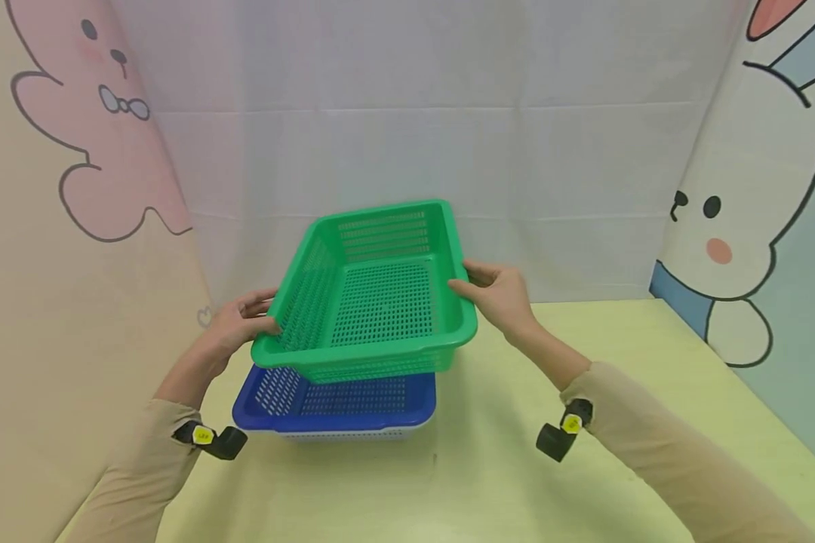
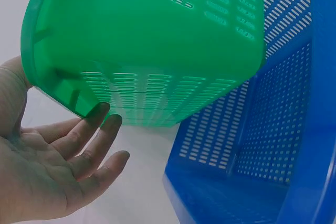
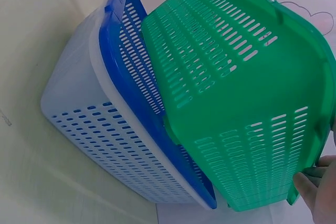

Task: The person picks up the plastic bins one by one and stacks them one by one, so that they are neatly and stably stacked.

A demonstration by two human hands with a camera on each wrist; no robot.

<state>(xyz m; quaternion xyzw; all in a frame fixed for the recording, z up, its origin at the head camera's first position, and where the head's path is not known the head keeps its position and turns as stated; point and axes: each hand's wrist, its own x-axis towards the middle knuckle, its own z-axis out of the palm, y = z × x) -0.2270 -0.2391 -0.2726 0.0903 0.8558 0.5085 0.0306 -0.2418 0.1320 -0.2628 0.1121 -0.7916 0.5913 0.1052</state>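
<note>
Three nested baskets: one green (image 1: 380, 302), blue (image 1: 339, 403), white (image 3: 94, 129).

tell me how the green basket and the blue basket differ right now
The green basket is held in the air and tilted, with the left hand and right hand at its two sides; the blue basket lies level and nobody touches it. The blue basket is nested in a white basket on the table; the green one is nested in nothing. Both are rectangular, with slotted walls.
</note>
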